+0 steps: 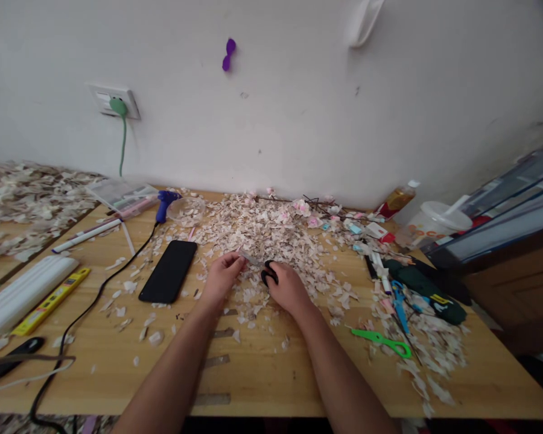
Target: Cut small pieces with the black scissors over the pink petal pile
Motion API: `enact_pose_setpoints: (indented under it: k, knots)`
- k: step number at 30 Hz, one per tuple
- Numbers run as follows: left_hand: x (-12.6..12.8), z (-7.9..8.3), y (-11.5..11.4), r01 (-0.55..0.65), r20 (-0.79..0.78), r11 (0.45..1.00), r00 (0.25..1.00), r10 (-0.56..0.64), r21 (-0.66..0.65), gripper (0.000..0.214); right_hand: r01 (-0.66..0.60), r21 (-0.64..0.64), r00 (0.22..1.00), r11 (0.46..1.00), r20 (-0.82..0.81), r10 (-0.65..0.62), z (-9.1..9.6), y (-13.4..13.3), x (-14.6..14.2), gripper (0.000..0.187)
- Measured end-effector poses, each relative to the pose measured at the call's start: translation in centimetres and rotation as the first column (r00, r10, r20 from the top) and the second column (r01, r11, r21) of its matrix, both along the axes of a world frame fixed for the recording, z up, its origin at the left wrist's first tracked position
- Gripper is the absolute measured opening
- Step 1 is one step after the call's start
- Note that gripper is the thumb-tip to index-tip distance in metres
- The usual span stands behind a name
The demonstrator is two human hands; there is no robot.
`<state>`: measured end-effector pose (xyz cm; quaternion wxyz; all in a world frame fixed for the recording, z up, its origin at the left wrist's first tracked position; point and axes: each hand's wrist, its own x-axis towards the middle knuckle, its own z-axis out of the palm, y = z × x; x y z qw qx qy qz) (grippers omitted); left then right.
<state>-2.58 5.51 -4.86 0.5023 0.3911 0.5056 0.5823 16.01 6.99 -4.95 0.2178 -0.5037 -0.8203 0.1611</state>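
My right hand (287, 289) is closed on the black handles of a pair of scissors (268, 272), whose blades point left toward my left hand. My left hand (221, 276) pinches a small pale piece at the blade tips; I cannot make out what it is. Both hands rest over a wide heap of pale paper scraps (262, 232) on the wooden table (253, 374).
A black phone (168, 271) lies left of my hands. A blue glue gun (165, 202) with a black cord, a yellow cutter (49, 301) and a white case (22, 292) sit further left. Green scissors (382, 340), blue scissors (399, 304), a bottle (396, 202) and a lidded cup (429, 226) are at right.
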Motion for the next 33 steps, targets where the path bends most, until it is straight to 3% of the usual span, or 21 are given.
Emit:
enact_pose_setpoints:
  k: [7,18,25,27,29,31,33]
  knots:
    - [0.1,-0.2,0.1,0.013,0.001,1.000,1.000,-0.013,0.010,0.035,-0.007,-0.006,1.000,1.000,-0.001,0.007,0.3,-0.2,0.0,0.006]
    - [-0.5,0.5,-0.1,0.049,-0.231,0.998,0.972,-0.036,0.050,0.025,-0.013,0.001,1.000,1.000,0.006,0.013,0.1,0.1,0.3,0.006]
    - [-0.8,1.3,-0.6,0.057,-0.474,0.994,0.881,-0.008,0.088,0.022,-0.018,0.001,1.000,1.000,-0.023,0.018,0.1,0.2,0.6,0.008]
    - [-0.7,1.4,-0.6,0.021,-0.391,0.997,0.920,0.008,0.068,0.021,-0.004,-0.002,0.999,1.000,-0.048,0.004,0.0,0.3,0.8,0.010]
    - [-0.5,1.3,-0.5,-0.022,-0.160,1.000,0.987,0.023,0.005,0.022,0.024,-0.002,0.996,1.000,-0.091,-0.024,-0.1,0.5,0.8,0.012]
    - [0.0,1.1,-0.4,-0.051,0.076,0.997,0.996,0.056,-0.064,0.028,0.057,-0.004,0.986,0.998,-0.157,-0.057,-0.3,0.4,0.5,0.015]
    - [0.6,0.8,-0.5,-0.057,0.191,0.994,0.979,0.075,-0.095,0.034,0.082,-0.008,0.971,0.997,-0.225,-0.081,-0.3,0.0,-0.1,0.017]
